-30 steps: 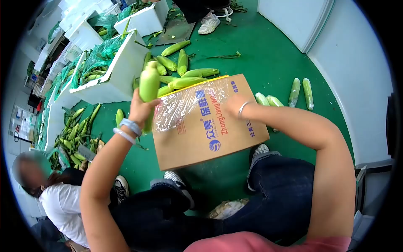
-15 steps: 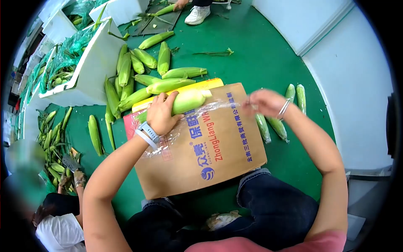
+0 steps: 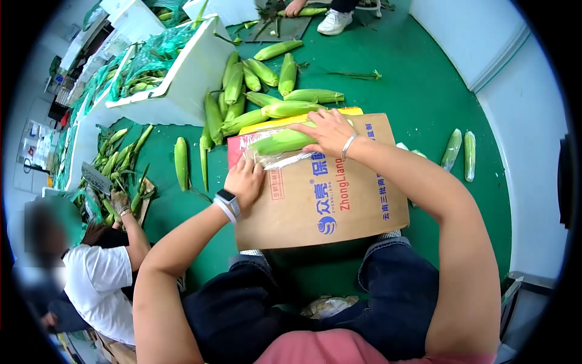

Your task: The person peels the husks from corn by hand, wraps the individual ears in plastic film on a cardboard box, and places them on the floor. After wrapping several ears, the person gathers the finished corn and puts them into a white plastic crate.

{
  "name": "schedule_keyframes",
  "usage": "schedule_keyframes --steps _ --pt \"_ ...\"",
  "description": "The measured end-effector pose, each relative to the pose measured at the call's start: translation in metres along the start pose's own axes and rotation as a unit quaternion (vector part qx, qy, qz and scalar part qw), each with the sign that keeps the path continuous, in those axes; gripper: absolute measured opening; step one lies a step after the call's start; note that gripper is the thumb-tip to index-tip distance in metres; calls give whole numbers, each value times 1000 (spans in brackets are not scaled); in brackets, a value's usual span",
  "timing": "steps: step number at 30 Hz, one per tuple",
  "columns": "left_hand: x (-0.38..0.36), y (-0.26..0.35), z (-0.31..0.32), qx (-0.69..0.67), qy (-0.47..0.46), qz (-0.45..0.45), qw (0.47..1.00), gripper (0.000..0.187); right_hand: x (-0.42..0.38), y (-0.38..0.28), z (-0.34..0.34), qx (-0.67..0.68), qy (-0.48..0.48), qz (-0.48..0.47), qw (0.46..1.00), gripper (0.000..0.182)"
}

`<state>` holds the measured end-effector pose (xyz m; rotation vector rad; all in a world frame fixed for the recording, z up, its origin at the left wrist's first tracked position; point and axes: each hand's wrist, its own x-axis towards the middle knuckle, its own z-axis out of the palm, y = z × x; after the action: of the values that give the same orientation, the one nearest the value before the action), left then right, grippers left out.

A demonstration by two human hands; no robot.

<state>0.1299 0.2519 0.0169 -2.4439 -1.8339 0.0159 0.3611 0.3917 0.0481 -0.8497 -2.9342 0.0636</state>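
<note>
A green ear of corn [image 3: 282, 142] lies in clear plastic wrap [image 3: 291, 159] on top of a brown cardboard box [image 3: 364, 200] that rests in front of my knees. My right hand [image 3: 332, 134] grips the ear's right end from above, thumb and fingers around it. At the ear's left end, my left hand [image 3: 245, 181] has its fingers closed on the edge of the wrap. A yellow roll-shaped or strip-like thing [image 3: 351, 111] runs along the box's far edge, partly hidden by husked-looking green ears.
Several unwrapped ears [image 3: 264, 73] lie beyond the box. Wrapped ears [image 3: 470, 156] lie on the green floor to the right. White foam crates [image 3: 188, 73] of corn stand at left. A co-worker [image 3: 100, 285] holds a cleaver [image 3: 97, 178] at left; another person's shoe [image 3: 334, 22] shows at the top.
My right hand has come from the right onto the ear, which my left hand held before. The left hand has moved to the wrap at the ear's left end. The view has shifted.
</note>
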Motion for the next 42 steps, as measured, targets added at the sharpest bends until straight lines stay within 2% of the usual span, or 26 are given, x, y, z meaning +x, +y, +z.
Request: schedule_keyframes --steps 1,3,6,7,8,10,11,13,14,15,16,18,19,20,21,23,25,29,31,33,35,37,39,40,41,42 --pt "-4 -5 -9 41 -13 48 998 15 -2 1 -5 0 -40 29 999 60" --pt "-26 -1 -21 68 -135 -50 987 11 -18 -2 -8 -5 -48 35 998 58" --pt "-68 -5 -55 -78 -171 -102 977 16 -61 -30 -5 -5 -48 8 999 57" --pt "-78 -6 -71 -280 -208 -105 931 17 -80 -44 -6 0 -35 -12 999 56" --pt "-86 -4 -86 -471 -236 -105 843 20 -98 -58 -9 40 -54 -37 997 56" --pt "-89 15 -106 -601 -199 18 774 21 -129 -90 -23 125 -110 -60 984 56" --pt "-84 32 -112 -642 -262 9 720 17 -137 -103 -28 167 -144 -59 973 56" --pt "-71 68 -97 -532 -228 133 805 23 -139 -109 -23 241 -107 -65 963 53" --pt "-58 80 -89 -442 -241 125 855 24 -125 -104 -32 197 -140 -53 969 48" --pt "-47 93 -83 -348 -255 116 895 28 -118 -97 -18 177 -80 -41 980 44" --pt "-36 105 -84 -346 -259 122 893 28 -102 -87 -8 127 -46 -41 990 43" --pt "-15 127 -89 -68 -31 119 990 50 -54 -56 17 24 -34 6 999 44" --pt "-6 133 -86 -65 -28 120 990 50 -31 -40 22 7 -5 43 999 44" --pt "3 138 -78 -40 16 97 994 63 -9 -26 23 -8 25 79 997 45" --pt "11 138 -69 -15 59 75 995 78 12 -14 11 16 -14 127 992 41" --pt "51 118 -57 -56 -45 19 997 90 39 12 -13 45 -49 176 982 37" --pt "88 92 -42 -148 -58 -6 987 86 52 31 -25 110 -108 260 953 29" --pt "108 75 -28 -217 -64 42 973 61 47 44 1 81 -204 231 948 27" --pt "71 88 -17 -292 -152 201 923 59 42 44 5 120 -207 258 936 38" --pt "36 112 -65 -158 -326 301 882 61 38 48 27 98 -215 225 945 32" --pt "13 117 -67 -253 -596 442 620 62 26 50 32 158 -161 197 954 26" --pt "-27 114 -57 -351 -729 390 439 70 -1 42 31 229 -96 171 953 35" --pt "-40 95 -70 -519 -680 297 424 78 -39 36 38 302 -1 116 946 42" --pt "-49 86 -84 -634 -704 73 311 81 -60 30 48 320 72 63 943 41" --pt "-60 67 -64 -688 -698 -58 190 76 -84 18 54 272 131 15 953 44" --pt "-59 68 -69 -782 -589 -87 184 72 -104 0 59 221 189 -32 956 48"
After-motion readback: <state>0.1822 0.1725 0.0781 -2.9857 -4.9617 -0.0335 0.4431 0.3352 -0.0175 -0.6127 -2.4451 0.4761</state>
